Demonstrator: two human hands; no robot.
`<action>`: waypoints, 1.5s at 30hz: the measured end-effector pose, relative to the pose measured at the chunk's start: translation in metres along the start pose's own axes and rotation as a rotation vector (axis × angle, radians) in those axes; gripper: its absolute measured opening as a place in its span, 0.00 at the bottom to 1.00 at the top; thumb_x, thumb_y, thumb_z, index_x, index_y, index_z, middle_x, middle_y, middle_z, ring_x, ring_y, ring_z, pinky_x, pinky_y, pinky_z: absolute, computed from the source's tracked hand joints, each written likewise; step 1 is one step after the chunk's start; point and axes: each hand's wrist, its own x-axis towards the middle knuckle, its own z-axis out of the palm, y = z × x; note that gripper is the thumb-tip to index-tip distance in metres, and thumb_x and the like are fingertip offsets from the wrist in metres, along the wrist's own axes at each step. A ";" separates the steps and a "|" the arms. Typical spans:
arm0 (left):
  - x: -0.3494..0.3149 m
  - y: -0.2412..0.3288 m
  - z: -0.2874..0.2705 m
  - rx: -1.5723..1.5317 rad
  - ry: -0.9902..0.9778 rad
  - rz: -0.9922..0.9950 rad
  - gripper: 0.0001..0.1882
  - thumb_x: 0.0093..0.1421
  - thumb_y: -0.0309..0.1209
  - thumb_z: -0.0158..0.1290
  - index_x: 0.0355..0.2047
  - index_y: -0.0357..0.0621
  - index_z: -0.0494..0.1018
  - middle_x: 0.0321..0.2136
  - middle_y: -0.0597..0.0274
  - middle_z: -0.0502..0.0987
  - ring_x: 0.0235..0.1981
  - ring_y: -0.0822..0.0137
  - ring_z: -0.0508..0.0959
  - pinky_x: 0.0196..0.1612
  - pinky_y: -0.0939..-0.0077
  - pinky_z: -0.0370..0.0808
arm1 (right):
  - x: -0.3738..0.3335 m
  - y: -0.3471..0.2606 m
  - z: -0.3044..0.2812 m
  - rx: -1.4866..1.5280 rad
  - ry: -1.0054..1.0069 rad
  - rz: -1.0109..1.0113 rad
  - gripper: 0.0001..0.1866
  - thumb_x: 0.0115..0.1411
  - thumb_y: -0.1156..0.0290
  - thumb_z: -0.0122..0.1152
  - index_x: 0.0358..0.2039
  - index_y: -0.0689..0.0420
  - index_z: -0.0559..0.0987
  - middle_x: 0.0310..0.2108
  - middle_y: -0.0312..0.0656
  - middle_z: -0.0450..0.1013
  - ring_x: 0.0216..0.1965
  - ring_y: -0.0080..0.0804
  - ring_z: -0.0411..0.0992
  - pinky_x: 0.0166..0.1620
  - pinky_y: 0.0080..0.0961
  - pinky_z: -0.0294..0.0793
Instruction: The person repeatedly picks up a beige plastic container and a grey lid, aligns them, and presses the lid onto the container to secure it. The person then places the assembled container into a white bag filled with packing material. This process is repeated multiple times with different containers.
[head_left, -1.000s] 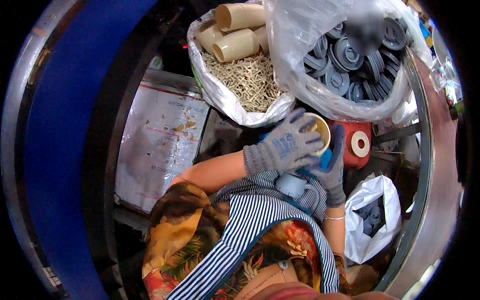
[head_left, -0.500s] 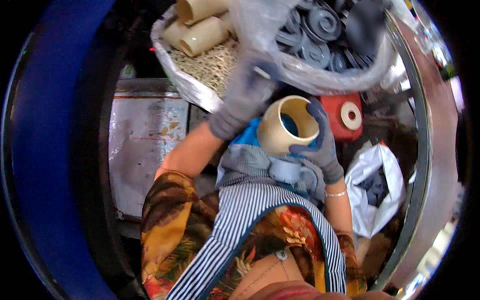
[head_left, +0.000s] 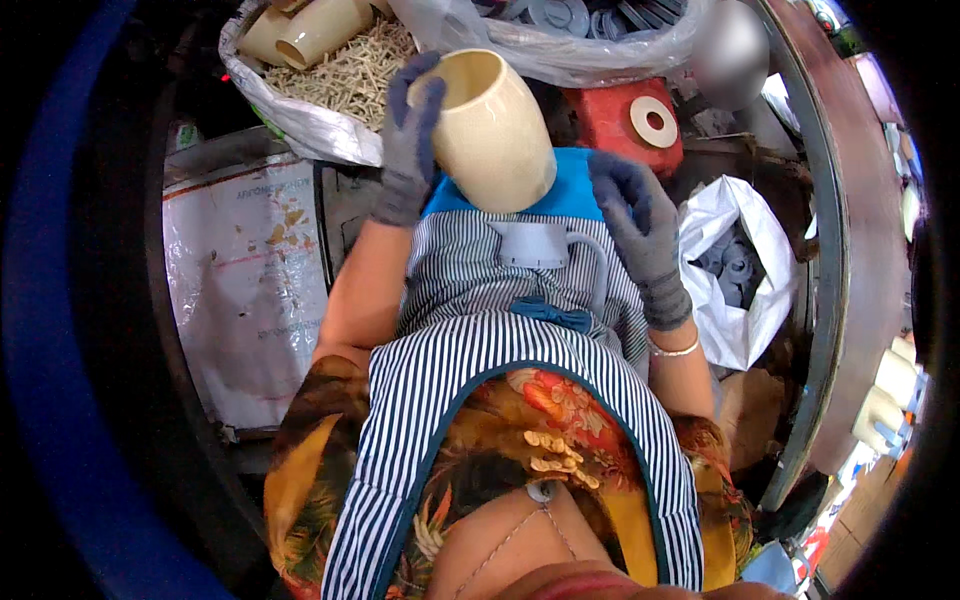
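While your left hand (head_left: 408, 140) grips the cream barrel-shaped cup (head_left: 492, 130) near the top centre of the frame, its gloved fingers curl over the rim and into the opening, so that hand is closed firmly on the cup and carries it tilted, mouth toward the upper left. Your right hand (head_left: 640, 235), also in a grey glove, sits just right of the cup at centre right, fingers loosely bent and part open, holding nothing; whether its fingertips touch the cup's lower side you cannot tell from here. Below both hands lies your striped apron (head_left: 480, 350), with a blue cloth (head_left: 570, 195) showing directly under the cup and a pale grey plastic piece (head_left: 535, 245) resting on the stripes. Crowding the upper left is a white sack (head_left: 300, 125) filled with small tan sticks, and more cream cups (head_left: 320, 30) lie on top of them, just beyond your left glove. Across the top edge a clear bag of dark grey round parts (head_left: 560, 20) overhangs the cup. Behind the cup at upper right stands a red block (head_left: 615, 125) bearing a cream ring (head_left: 654, 121). At the right of the frame, just beside your right wrist, an open white bag (head_left: 745, 310) holds grey moulded pieces. A plastic-covered printed sheet (head_left: 245, 290) fills the left side.
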 end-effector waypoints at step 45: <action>-0.043 -0.043 0.024 0.039 -0.774 -0.484 0.40 0.69 0.60 0.24 0.63 0.40 0.61 0.56 0.51 0.72 0.57 0.64 0.73 0.58 0.67 0.72 | 0.021 -0.003 -0.023 0.386 0.116 0.557 0.14 0.64 0.63 0.59 0.46 0.58 0.77 0.24 0.26 0.70 0.17 0.10 0.60 0.18 0.10 0.59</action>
